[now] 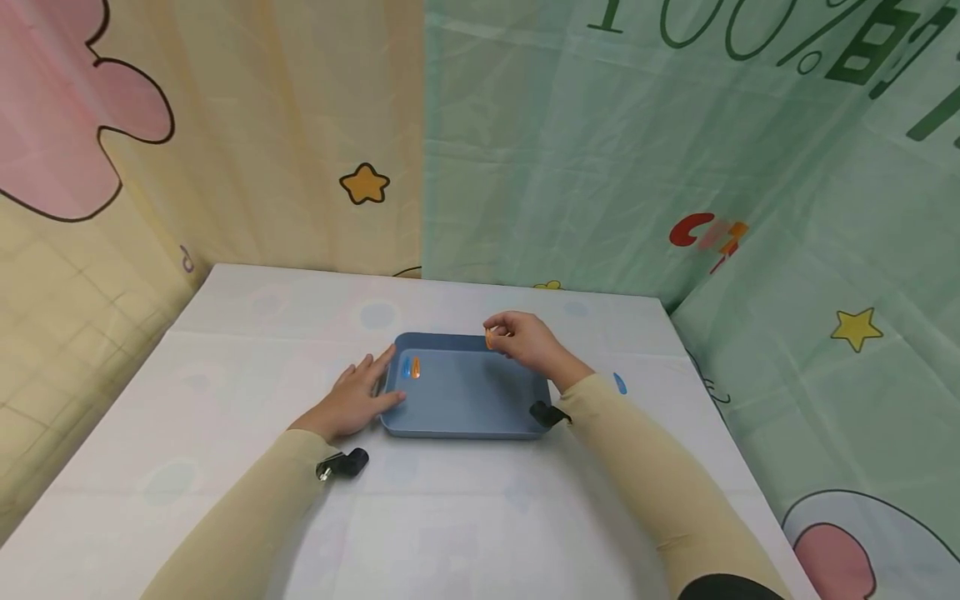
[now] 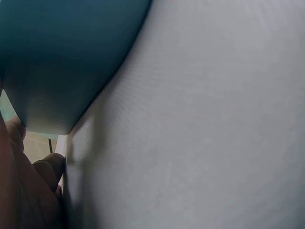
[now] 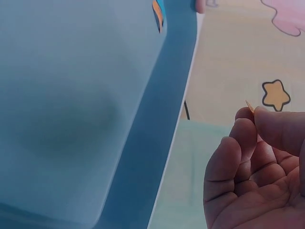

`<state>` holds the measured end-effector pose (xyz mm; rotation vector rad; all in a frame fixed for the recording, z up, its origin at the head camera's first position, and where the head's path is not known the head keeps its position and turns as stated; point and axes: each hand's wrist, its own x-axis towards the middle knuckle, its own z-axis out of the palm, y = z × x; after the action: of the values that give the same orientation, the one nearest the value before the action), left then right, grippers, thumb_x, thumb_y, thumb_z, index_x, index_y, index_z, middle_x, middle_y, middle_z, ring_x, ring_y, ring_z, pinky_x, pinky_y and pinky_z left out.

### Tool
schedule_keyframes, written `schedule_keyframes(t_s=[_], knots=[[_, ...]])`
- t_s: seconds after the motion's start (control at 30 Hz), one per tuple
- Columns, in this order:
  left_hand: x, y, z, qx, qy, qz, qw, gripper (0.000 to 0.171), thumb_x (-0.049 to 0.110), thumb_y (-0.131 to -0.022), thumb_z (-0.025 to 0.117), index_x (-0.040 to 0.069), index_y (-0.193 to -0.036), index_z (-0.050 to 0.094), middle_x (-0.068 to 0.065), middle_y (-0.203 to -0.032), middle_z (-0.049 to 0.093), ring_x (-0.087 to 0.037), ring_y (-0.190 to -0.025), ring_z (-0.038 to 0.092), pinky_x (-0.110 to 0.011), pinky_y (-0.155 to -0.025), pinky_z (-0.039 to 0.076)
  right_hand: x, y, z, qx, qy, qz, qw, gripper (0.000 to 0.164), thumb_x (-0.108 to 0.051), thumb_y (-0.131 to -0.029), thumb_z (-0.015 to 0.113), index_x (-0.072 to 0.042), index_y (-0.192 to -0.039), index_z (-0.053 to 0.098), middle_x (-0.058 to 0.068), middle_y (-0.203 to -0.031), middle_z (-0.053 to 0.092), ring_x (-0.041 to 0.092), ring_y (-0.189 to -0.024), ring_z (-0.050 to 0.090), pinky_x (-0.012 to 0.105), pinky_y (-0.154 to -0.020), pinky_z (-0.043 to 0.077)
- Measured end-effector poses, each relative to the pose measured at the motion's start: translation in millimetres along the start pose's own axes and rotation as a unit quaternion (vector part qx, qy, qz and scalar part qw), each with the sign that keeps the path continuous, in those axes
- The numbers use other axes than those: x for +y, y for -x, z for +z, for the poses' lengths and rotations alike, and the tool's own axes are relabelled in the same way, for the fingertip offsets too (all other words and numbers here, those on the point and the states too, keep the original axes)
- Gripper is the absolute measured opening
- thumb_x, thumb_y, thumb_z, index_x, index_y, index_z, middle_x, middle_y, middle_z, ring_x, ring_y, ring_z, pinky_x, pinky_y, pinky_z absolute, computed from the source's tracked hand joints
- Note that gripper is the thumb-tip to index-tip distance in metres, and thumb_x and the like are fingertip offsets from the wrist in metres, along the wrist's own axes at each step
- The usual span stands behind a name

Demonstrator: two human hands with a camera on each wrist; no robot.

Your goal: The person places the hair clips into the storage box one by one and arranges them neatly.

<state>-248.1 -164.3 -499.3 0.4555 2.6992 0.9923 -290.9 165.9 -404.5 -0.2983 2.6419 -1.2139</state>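
Over the far rim of the blue-grey tray [image 1: 465, 408], my right hand [image 1: 525, 340] pinches a small, thin orange hair clip [image 1: 489, 337] between thumb and forefinger. In the right wrist view, only the pointed tip of the orange hair clip [image 3: 249, 106] sticks out from the fingertips. My left hand [image 1: 356, 402] lies at the tray's left side with fingers spread, its thumb reaching over the rim. Inside the tray, near the left wall, a blue clip [image 1: 407, 367] and another orange clip [image 1: 416, 367] lie side by side.
Right of the tray, beyond my right forearm, a single blue clip [image 1: 619, 383] lies on the white-covered table [image 1: 450, 517]. Printed curtains [image 1: 540, 167] hang behind the table and along its sides. A small black camera [image 1: 351, 462] is worn on my left wrist.
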Motion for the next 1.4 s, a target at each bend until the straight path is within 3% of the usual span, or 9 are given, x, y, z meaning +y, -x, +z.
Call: schedule_keyframes(t_s=[0.1,0.37,0.67,1.4], knots=[[0.5,0.2,0.0,-0.001,0.001,-0.001,1.0,0.092,0.059,-0.102,0.06,0.026,-0.172,0.01,-0.017,-0.176,0.018,-0.044,-0.164,0.005,-0.062,-0.133,-0.003,-0.4,-3.2,3.7,-0.005,-0.003,-0.001,1.0,0.034,-0.017,-0.106,0.063,-0.008,-0.138,0.067,0.01,-0.112,0.074,0.041,-0.103,0.069,0.029,-0.074,0.055],[2.7,0.3,-0.3,-0.004,0.001,-0.007,1.0,0.092,0.058,-0.102,0.06,0.027,-0.172,0.008,-0.016,-0.177,0.017,-0.043,-0.164,0.004,-0.061,-0.133,-0.003,-2.1,-11.6,13.5,-0.013,0.0,-0.011,1.0,0.034,-0.016,-0.106,0.061,-0.004,-0.138,0.066,0.008,-0.105,0.073,0.02,-0.081,0.062,0.029,-0.068,0.051],[2.9,-0.1,-0.7,-0.005,0.007,-0.009,0.9999,0.093,0.057,-0.102,0.062,0.028,-0.172,0.008,-0.016,-0.177,0.017,-0.043,-0.165,0.004,-0.061,-0.133,-0.003,-5.0,-17.5,23.5,-0.034,-0.04,0.0,0.999,0.035,-0.013,-0.105,0.062,-0.002,-0.139,0.063,0.008,-0.103,0.072,0.019,-0.08,0.059,0.027,-0.069,0.05],[4.3,-0.7,0.2,-0.005,0.003,-0.022,0.9997,0.093,0.059,-0.101,0.061,0.031,-0.171,0.007,-0.017,-0.177,0.017,-0.043,-0.165,0.004,-0.062,-0.133,-0.002,-6.6,-35.4,51.0,-0.046,-0.021,-0.003,0.999,0.032,-0.013,-0.102,0.068,-0.002,-0.133,0.068,0.007,-0.101,0.077,0.015,-0.08,0.06,0.025,-0.07,0.051]])
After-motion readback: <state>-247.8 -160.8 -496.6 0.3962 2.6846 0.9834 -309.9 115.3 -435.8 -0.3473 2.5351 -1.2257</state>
